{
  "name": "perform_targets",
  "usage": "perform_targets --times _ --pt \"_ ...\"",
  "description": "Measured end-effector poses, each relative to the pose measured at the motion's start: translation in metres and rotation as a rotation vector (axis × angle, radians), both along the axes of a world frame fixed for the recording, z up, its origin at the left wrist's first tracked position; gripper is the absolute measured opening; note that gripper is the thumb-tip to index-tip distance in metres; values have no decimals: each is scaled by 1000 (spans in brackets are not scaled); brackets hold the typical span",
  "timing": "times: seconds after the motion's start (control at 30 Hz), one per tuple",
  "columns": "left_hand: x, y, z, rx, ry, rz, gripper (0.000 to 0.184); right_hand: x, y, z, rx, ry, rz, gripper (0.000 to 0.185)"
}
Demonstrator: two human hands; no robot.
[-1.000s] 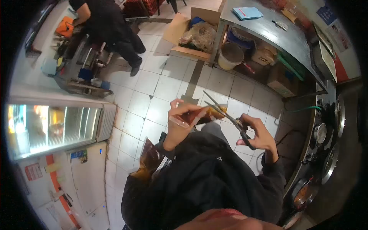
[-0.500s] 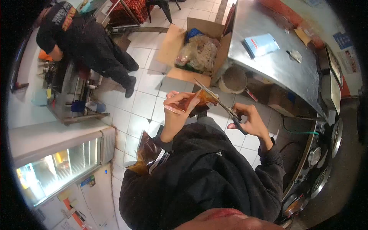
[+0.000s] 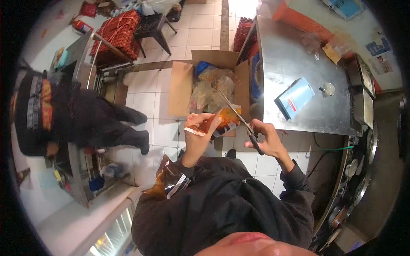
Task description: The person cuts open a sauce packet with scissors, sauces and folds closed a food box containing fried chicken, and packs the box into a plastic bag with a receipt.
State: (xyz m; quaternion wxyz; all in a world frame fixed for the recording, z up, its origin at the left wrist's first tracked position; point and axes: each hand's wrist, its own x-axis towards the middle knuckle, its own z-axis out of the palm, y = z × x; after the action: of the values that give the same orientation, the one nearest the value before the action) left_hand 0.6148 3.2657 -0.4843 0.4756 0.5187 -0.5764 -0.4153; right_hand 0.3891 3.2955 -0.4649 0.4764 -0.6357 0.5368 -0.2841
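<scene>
Mid-frame, the left hand (image 3: 196, 143) pinches a packet (image 3: 227, 119) and the right hand (image 3: 270, 140) grips scissors (image 3: 247, 126), likely for snipping, which needs steadiness.

Our left hand (image 3: 197, 136) grips an amber packet (image 3: 229, 116); our right hand (image 3: 270, 140) holds scissors (image 3: 249, 129), which cross its right side in view. We have a second packet (image 3: 164, 178) against our left sleeve (image 3: 148, 215). We see an open cardboard box (image 3: 181, 89) and a metal worktop (image 3: 279, 51) carrying a blue box (image 3: 297, 98).
</scene>
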Motion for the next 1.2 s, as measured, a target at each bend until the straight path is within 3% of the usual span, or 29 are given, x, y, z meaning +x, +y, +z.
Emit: perform_targets --times 0.07,0.17,0.23,0.37,0.43,0.53,0.63,0.7,0.87,0.97,1.03,1.1,1.2 --pt "5 -31 0 2 -17 -13 19 8 -24 -1 -8 21 -46 46" --pt "4 -65 -3 61 42 -12 17 9 -53 -4 180 61 -154 50" --pt "3 -81 -10 182 116 3 13 3 -67 -16 110 -58 -226 47" --pt "-1 -101 -14 156 87 -86 12 -14 -58 -19 13 -278 -471 45" --pt "-9 -106 -10 67 20 -178 10 -32 -27 -29 41 -301 -644 39" --pt "-30 -99 -7 26 14 -273 9 -48 44 -58 -91 -68 -918 28" --pt "-61 -77 -4 -304 -160 -447 12 -46 146 -93 -53 -31 -1230 24" --pt "-88 -44 5 -312 -89 -568 10 -33 225 -106 -49 229 -1353 26" --pt "-176 87 21 -470 -70 -1085 6 27 405 -112 19 249 -1894 24" --pt "-227 215 15 -267 59 -1230 8 57 508 -131 6 191 -2203 21" --pt "-254 293 7 -59 145 -1462 11 74 569 -154 63 323 -2263 21" --pt "-274 385 -11 41 271 -1643 11 89 638 -193 -35 268 -2399 21" --pt "-276 503 -2 118 180 -1877 12 105 707 -201 -163 135 -2495 20"
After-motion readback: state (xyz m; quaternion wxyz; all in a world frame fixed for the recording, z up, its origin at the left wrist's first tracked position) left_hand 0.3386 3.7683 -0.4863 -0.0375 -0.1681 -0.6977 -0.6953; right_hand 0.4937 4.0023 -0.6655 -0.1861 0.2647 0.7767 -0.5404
